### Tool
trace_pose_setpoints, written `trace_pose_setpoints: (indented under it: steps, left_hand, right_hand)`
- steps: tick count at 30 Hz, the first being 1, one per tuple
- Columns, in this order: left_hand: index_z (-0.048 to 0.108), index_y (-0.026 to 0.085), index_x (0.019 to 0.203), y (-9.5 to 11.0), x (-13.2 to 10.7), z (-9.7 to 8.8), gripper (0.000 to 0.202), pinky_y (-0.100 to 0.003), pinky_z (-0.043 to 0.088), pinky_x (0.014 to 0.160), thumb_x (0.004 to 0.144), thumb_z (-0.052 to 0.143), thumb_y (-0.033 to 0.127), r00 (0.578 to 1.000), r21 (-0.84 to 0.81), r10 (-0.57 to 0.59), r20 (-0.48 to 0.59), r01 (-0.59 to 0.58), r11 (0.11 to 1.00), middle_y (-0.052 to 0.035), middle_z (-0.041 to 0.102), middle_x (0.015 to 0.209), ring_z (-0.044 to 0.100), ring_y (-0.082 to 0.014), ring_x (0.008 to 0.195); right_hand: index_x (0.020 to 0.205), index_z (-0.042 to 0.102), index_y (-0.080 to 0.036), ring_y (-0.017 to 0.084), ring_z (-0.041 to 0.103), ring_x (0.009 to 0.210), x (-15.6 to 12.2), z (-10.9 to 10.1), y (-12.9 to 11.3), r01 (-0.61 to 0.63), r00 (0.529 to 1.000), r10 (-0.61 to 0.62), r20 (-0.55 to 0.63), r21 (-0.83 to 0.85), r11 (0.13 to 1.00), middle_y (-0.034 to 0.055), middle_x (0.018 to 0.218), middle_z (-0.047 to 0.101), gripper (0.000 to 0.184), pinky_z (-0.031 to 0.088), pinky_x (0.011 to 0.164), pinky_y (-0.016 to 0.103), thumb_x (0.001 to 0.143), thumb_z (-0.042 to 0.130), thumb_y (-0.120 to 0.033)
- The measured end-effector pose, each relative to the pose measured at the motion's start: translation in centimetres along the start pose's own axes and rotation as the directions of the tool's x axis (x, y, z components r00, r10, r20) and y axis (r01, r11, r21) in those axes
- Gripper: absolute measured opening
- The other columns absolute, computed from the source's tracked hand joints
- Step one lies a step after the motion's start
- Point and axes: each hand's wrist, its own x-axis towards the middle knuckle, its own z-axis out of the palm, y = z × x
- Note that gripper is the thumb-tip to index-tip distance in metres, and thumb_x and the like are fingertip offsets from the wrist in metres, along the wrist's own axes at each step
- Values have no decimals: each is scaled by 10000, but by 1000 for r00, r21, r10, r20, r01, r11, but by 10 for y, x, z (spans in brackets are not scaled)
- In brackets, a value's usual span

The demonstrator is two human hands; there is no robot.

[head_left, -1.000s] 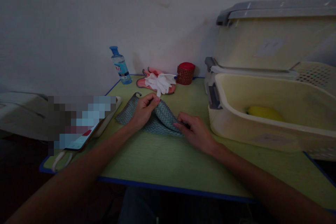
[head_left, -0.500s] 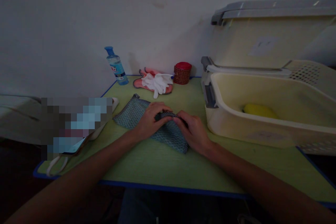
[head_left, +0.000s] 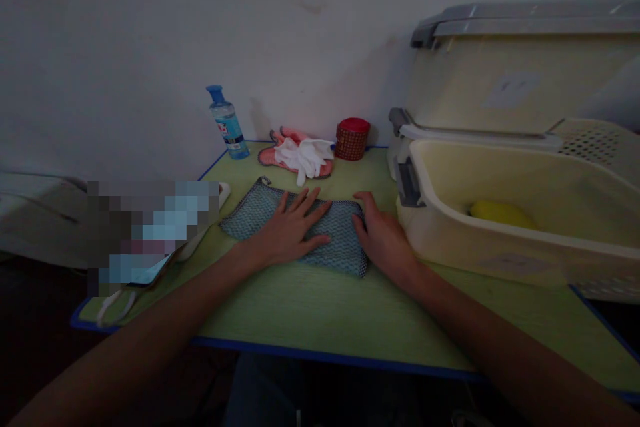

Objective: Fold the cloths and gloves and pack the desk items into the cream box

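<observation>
A blue patterned cloth (head_left: 335, 243) with a dark checked border lies flat on the green table, a small loop at its far left corner. Across its middle rests my left hand (head_left: 295, 227), palm down with the fingers spread. My right hand (head_left: 383, 233) is at the cloth's right edge, fingers partly bent and the thumb apart from them. Its fingertips are by the border; whether they press on it I cannot tell. Neither hand grips anything.
Right of the cloth stands a cream plastic basket (head_left: 480, 250) with a yellow item (head_left: 503, 213) inside. Along the wall are a blue bottle (head_left: 231, 130), pink and white gloves (head_left: 303, 157) and a red round container (head_left: 353, 140). A partly blurred phone-like object (head_left: 150, 270) lies left.
Both hands have let go of the cloth's raised edge, which now lies flat. My left hand has opened out onto the cloth; my right has shifted to its right edge.
</observation>
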Motion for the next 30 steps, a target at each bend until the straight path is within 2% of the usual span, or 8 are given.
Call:
trace_pose_setpoints:
  steps: [3,6,9,12,15,21,24,30]
  left_hand:
    - [213,218,1415,1,0,0,665,-571,126,1066,874,229,605,998,31,-23,52,21,999,-131,110,1500,138,-303,1373]
    - [204,218,1418,2,0,0,670,-566,133,1066,873,221,608,998,40,-29,62,27,999,-121,121,1500,148,-299,1372]
    - [214,215,1415,2,0,1,665,-552,144,1068,875,228,603,999,33,-24,46,22,999,-119,142,1497,163,-300,1368]
    - [226,203,1413,2,0,3,658,-545,155,1064,880,244,588,1000,23,-18,22,18,1000,-131,171,1489,172,-306,1365]
    - [238,189,1409,2,1,5,648,-549,156,1060,885,258,570,1000,14,-1,9,1,1000,-139,184,1485,178,-316,1362]
    - [230,199,1412,2,3,4,672,-501,131,1084,875,224,603,1000,-13,17,21,-17,1000,-118,198,1485,168,-288,1368]
    - [236,187,1410,-5,4,3,669,-470,134,1095,881,223,595,999,-13,-8,38,8,1000,-96,205,1485,178,-262,1369]
    - [268,108,1397,-38,4,4,617,-431,176,1094,917,248,493,981,21,-191,19,190,982,-129,242,1467,217,-272,1356]
  right_hand:
    - [1227,417,-157,234,634,751,-2,-2,-1,47,999,-46,17,-56,997,111,911,648,344,469,620,326,884,391,-165]
    - [1127,504,-124,237,598,905,-3,-3,-1,146,985,-154,-77,-100,984,146,1068,571,302,493,744,344,845,399,-96]
    - [1078,552,-90,250,542,1020,-3,-2,-1,267,941,-275,-197,-64,961,171,1121,518,308,463,882,376,814,393,-68]
    - [1144,537,-83,251,515,1081,-4,3,-4,405,893,-388,-227,33,914,172,1156,526,367,441,946,411,825,356,-97]
    - [1229,485,-45,251,471,1171,-5,12,-8,452,883,-441,-162,33,892,186,1228,525,436,414,991,424,828,322,-100]
    - [1302,364,100,287,297,1315,-4,23,-8,383,923,-374,86,-139,913,263,1376,366,508,301,1070,407,888,271,-179]
    - [1316,357,83,290,265,1326,-4,22,-7,370,928,-352,124,-181,911,250,1395,337,557,268,1082,410,912,273,-290]
    - [1320,355,77,297,245,1331,-4,24,-5,378,925,-364,106,-172,910,254,1406,307,618,267,1077,421,909,273,-376]
